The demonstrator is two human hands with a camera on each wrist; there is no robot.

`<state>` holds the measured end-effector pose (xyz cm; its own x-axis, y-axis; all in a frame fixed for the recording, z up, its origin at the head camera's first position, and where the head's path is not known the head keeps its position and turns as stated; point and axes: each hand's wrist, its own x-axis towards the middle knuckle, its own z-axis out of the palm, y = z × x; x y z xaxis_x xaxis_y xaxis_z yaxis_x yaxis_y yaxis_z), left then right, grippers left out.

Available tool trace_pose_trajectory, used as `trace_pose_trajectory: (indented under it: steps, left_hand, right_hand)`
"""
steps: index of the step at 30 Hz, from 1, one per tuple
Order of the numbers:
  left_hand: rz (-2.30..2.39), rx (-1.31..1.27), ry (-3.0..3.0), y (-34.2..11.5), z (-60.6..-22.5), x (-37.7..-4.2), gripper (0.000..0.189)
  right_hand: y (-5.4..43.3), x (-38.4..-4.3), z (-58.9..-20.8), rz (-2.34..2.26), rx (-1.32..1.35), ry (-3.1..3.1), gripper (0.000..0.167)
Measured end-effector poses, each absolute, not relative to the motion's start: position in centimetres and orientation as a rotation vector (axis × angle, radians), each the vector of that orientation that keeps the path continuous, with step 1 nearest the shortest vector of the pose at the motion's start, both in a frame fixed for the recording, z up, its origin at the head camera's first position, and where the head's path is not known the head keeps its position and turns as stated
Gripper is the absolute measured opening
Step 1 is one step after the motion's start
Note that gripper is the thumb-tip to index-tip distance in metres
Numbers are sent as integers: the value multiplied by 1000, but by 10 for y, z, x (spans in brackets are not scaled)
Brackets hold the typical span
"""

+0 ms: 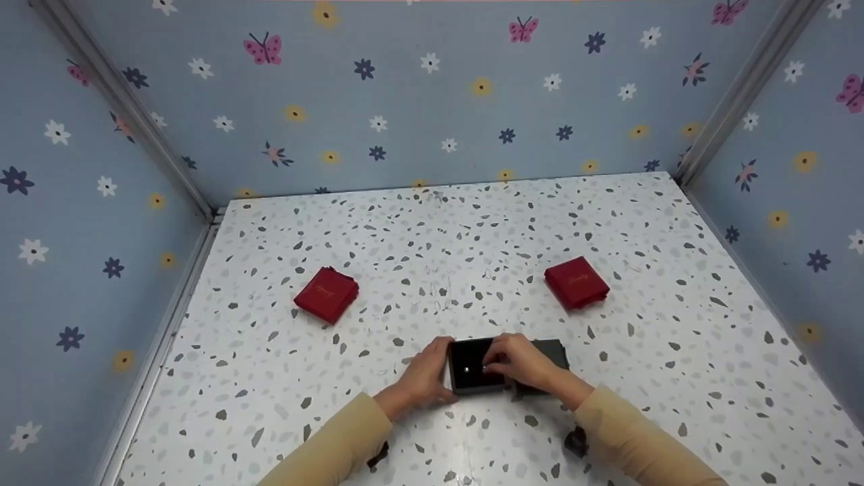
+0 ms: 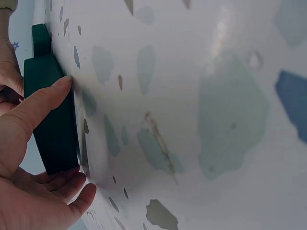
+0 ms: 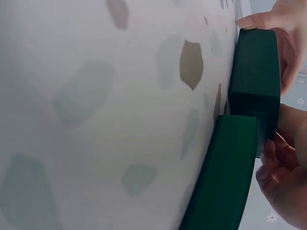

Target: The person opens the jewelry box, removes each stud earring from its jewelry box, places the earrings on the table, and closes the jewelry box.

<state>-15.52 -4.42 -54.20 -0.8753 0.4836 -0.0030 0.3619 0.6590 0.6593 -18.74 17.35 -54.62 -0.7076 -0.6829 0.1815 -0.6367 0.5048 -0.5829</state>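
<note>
A dark green jewelry box (image 1: 476, 390) lies opened out on the table, its black-lined base at left and its lid (image 1: 555, 352) at right. My left hand (image 1: 422, 374) grips the outer end of the base; in the left wrist view the thumb is along one side and the fingers are at the corner. A small shiny stud (image 1: 466, 370) sits in the black lining. Over the base, my right hand (image 1: 518, 359) has its fingertips pinched at a second shiny stud (image 1: 484, 368), apparently an earring, mostly covered by the fingers. Both green box halves (image 3: 220, 177) show side-on in the right wrist view.
Two red square pouches with gold lettering lie farther back: one pouch (image 1: 327, 295) at left, another pouch (image 1: 577, 283) at right. The speckled white table (image 1: 432, 236) is enclosed by flower-patterned blue walls (image 1: 432, 101) at the back and sides.
</note>
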Motion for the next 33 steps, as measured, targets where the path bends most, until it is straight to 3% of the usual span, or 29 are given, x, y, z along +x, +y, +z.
trace_pose_trajectory:
  steps: [33]
  left_hand:
    - [1048, 670, 2664, -45, -545, -155, 89]
  right_hand:
    - [173, -194, -530, -1039, -1094, 2727, 6]
